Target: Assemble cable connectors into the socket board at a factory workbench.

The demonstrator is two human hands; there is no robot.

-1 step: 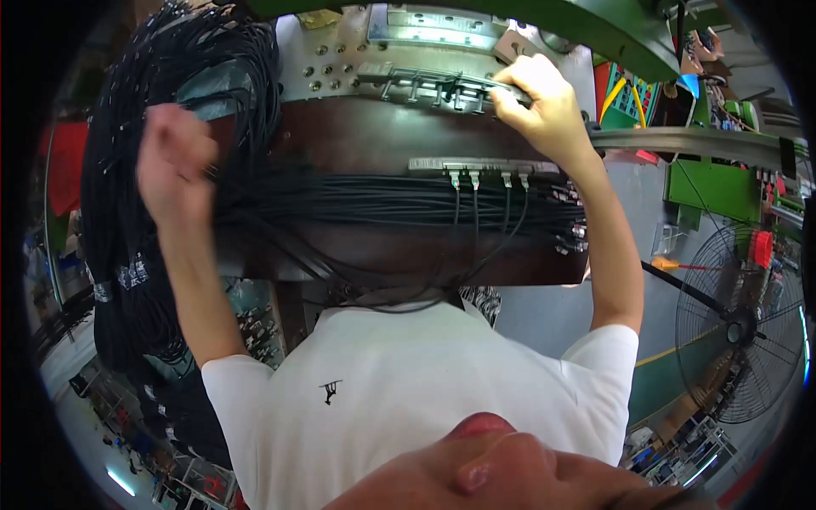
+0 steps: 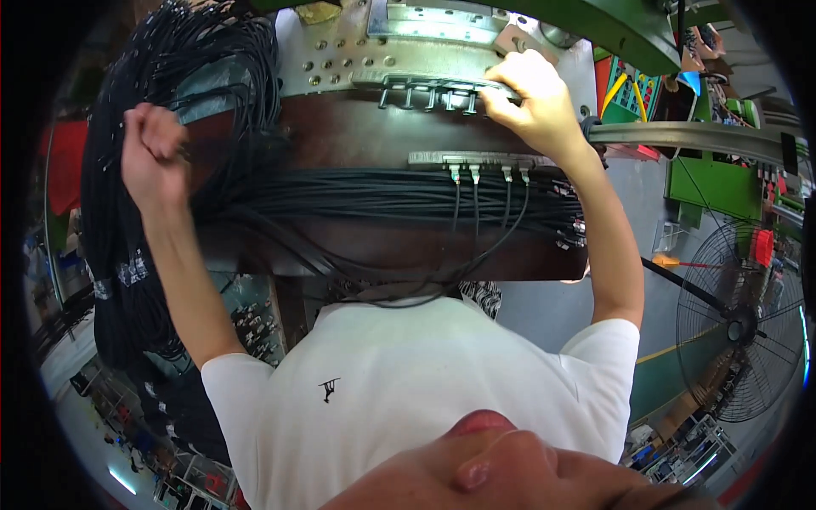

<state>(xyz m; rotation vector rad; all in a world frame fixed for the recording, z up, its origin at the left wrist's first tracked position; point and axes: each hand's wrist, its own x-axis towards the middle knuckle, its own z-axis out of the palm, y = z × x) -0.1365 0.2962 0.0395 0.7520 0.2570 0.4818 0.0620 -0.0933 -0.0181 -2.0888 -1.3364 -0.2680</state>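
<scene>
My right hand [image 2: 537,100] pinches the right end of a long metal holder bar [image 2: 416,81] at the back of the work surface. Several dark T-shaped pieces stick out from the bar toward me. At the left, my left hand [image 2: 155,157] is raised with curled fingers beside a hanging mass of black cables [image 2: 127,93]. A dark smear lies just right of it, and what the fingers hold, if anything, cannot be made out. Between my arms, a second metal bar [image 2: 433,159] carries several cable plugs [image 2: 474,174]. Black cables [image 2: 357,200] run crosswise below it.
The dark brown work surface [image 2: 408,251] lies before me. Behind it are a metal machine plate [image 2: 340,59] with bolts and a green machine frame [image 2: 586,25]. A metal rail [image 2: 680,136] extends right, and a large fan [image 2: 739,327] stands at the lower right.
My left hand has shifted a little left, away from the middle. The back bar has turned slightly in my right hand, with its T-shaped pieces now showing more clearly.
</scene>
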